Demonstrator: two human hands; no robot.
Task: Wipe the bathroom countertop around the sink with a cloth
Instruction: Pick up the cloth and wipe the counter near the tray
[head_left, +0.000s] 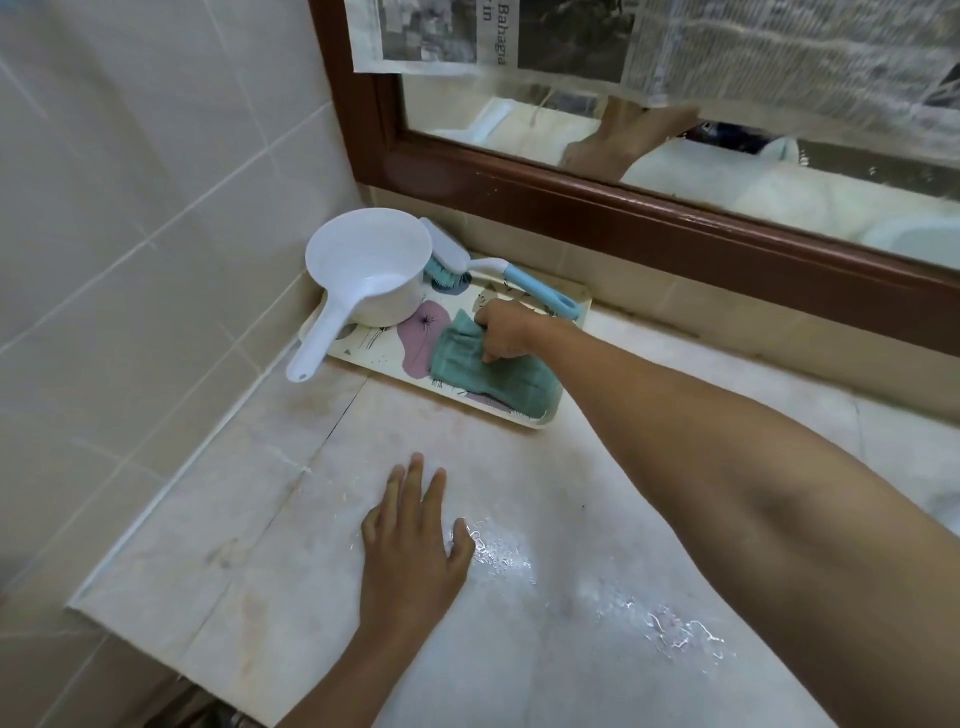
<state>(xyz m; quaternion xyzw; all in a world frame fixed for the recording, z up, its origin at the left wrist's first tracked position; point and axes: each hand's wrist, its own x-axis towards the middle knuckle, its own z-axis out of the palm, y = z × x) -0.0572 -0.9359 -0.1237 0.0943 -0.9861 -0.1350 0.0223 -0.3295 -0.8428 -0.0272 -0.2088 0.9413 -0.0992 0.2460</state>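
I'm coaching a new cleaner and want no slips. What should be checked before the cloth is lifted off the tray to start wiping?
1. Right hand grips the green cloth: ok.
2. Nothing lies on the cloth; dipper and brush sit apart from it on the tray: ok.
3. Left hand flat on the countertop, holding nothing: ok.
4. Water patches to wipe are in sight: ok.
5. Cloth damp or dry: cannot tell.
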